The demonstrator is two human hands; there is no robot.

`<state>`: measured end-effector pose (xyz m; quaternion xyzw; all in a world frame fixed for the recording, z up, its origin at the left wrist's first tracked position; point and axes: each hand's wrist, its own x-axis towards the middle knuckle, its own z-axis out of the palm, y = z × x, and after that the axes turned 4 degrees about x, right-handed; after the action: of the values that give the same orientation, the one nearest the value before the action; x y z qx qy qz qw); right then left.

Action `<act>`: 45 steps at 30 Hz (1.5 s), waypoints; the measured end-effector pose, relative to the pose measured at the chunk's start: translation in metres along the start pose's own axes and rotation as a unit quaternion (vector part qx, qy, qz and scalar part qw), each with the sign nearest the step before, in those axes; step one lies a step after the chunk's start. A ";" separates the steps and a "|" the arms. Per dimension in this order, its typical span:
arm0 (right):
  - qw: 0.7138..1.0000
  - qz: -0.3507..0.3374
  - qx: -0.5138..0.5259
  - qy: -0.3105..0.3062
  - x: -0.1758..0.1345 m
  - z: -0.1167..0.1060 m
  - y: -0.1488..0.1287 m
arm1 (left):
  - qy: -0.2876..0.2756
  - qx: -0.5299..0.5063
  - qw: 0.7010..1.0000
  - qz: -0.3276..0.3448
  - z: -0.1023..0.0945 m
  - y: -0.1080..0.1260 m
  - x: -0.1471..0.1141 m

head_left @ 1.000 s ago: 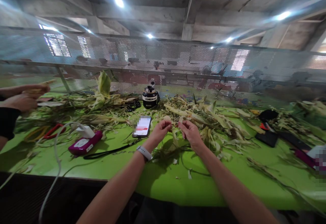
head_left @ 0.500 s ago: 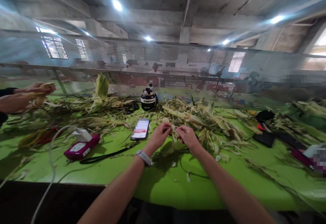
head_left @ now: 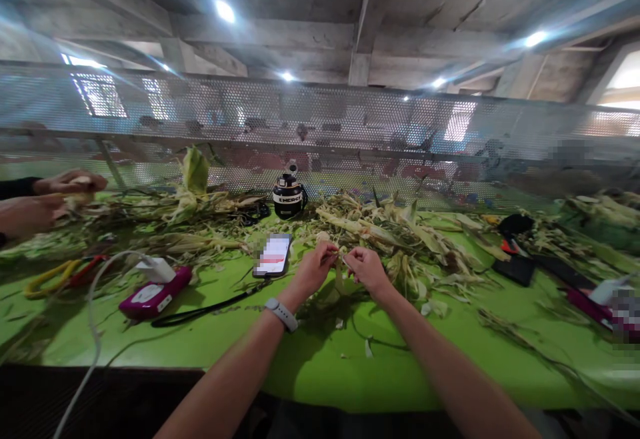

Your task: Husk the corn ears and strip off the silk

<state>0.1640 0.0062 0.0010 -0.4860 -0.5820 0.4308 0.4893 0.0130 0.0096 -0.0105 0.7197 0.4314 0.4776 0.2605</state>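
My left hand [head_left: 316, 270], with a pale watch [head_left: 281, 314] on its wrist, is pinched closed over the green table. Close beside it my right hand [head_left: 369, 271] is pinched as well. A small pale strip of corn husk [head_left: 342, 254] spans the gap between my fingertips, and both hands grip it. Its exact shape is too small to make out. Just beyond my hands lies a heap of corn husks [head_left: 360, 226]. Left of my left hand, a phone [head_left: 274, 256] with a lit screen lies on the table, a black strap [head_left: 210, 306] trailing from it.
A magenta power strip [head_left: 155, 294] with a white plug and cable lies to the left. At the back stands a black bottle [head_left: 287, 199] before a perforated metal screen [head_left: 330, 126]. Another person's hands [head_left: 55, 199] work at far left. A black pouch [head_left: 515, 269] lies right.
My hands stay pinched together with only slight finger movement. The other person's hands at far left have shifted and turned around what they hold. The whole view has shifted slightly.
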 end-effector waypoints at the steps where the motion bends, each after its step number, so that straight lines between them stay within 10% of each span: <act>1: 1.000 -0.005 -0.005 -0.001 0.000 0.000 0.001 | -0.001 -0.001 1.000 0.002 0.000 0.000 0.000; 17: 0.982 -0.138 -0.129 0.026 0.001 -0.004 0.001 | -0.012 0.050 0.998 0.034 0.000 -0.001 -0.002; 45: 0.993 -0.101 0.007 -0.067 0.011 -0.017 -0.002 | -0.015 -0.140 0.989 -0.044 -0.004 0.007 0.000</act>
<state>0.1796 0.0171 0.0073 -0.3913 -0.6569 0.4145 0.4934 0.0118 0.0058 -0.0032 0.6633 0.3882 0.5105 0.3857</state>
